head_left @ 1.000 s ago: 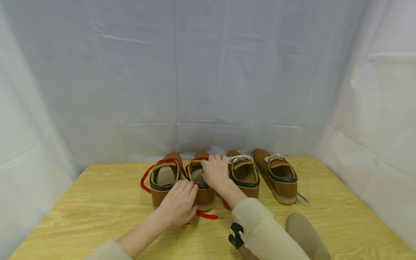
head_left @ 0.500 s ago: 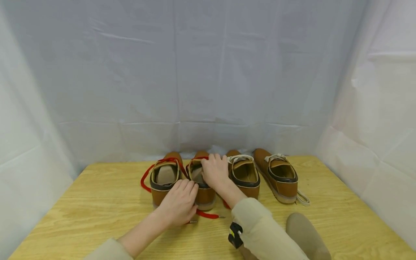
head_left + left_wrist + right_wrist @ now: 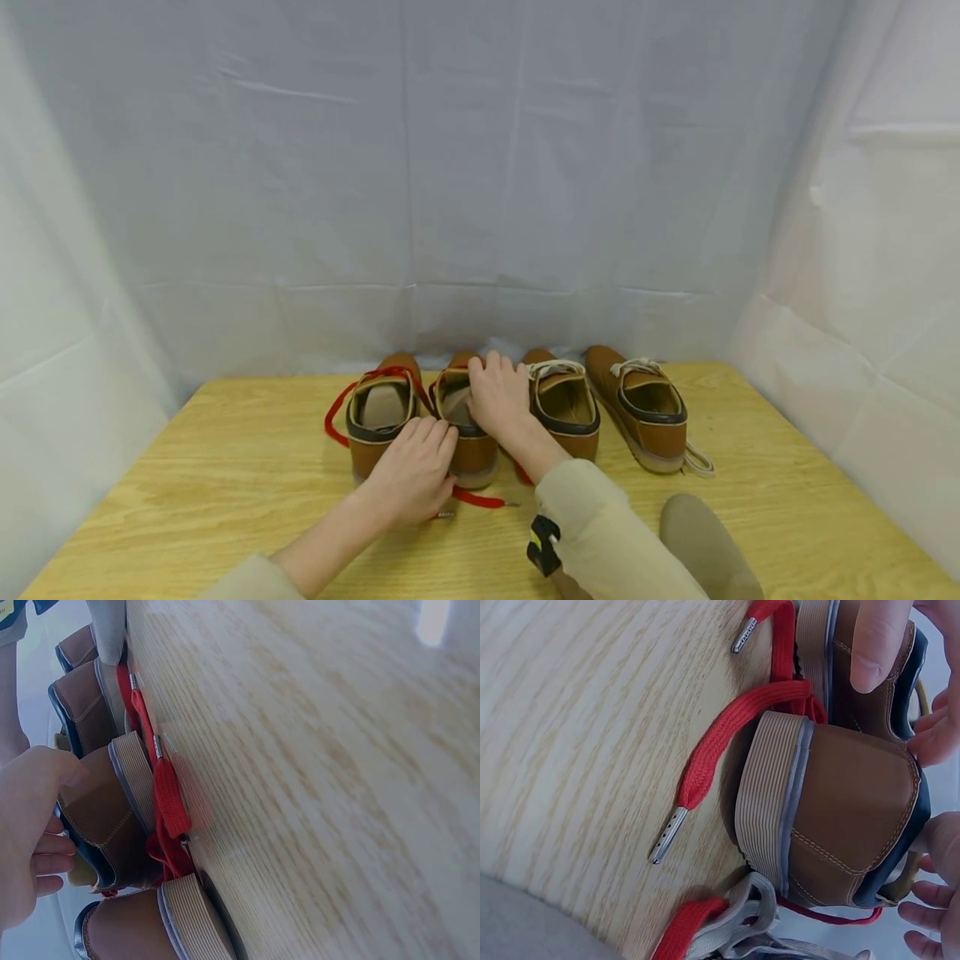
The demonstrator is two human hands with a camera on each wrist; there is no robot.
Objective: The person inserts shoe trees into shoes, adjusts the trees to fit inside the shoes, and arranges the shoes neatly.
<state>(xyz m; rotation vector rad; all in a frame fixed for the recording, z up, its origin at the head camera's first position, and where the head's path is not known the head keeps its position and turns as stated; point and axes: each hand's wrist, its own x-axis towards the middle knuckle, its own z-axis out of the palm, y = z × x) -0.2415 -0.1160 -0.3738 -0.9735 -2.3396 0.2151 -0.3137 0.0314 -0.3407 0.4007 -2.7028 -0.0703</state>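
Several brown lace-up shoes stand in a row, heels towards me. My left hand (image 3: 416, 471) grips the heel collar of the second shoe from the left (image 3: 475, 457), beside the leftmost shoe (image 3: 366, 457). In the left wrist view, its thumb (image 3: 73, 774) lies by the brown heel and its fingers bend near the collar. My right hand (image 3: 498, 392) holds the right side of the same shoe's opening; the right wrist view shows its thumb (image 3: 939, 834) at the collar. A beige insole (image 3: 456, 407) lies inside. The right fingertips are partly hidden.
Two shoes with off-white laces, the third shoe (image 3: 566, 404) and the rightmost shoe (image 3: 651, 421), stand to the right. A loose beige insole (image 3: 705, 542) lies in front; another is partly under my right sleeve. Red lace ends (image 3: 705, 761) trail on the wooden table (image 3: 225, 467).
My right hand has shifted very slightly up and right at the shoe's opening, showing a little more of the insole. My left hand and the shoes stay in place.
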